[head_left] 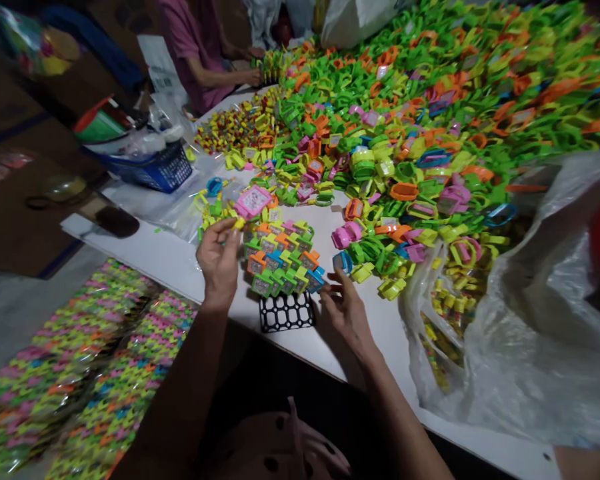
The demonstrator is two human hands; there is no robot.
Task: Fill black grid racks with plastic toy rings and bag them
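On the white table lies a black grid tray, its far part filled with rows of small coloured toy watches. My left hand is at the tray's left side, fingers pinched on a small yellow piece. My right hand rests at the tray's right edge, fingers spread, next to a blue watch in the tray. A pink watch face lies just beyond the tray.
A huge heap of green, orange, yellow and pink watch straps covers the table's far side. A clear plastic bag bulges at the right. A blue basket stands far left. Another person in pink works at the far end. Packed bags lie on the floor.
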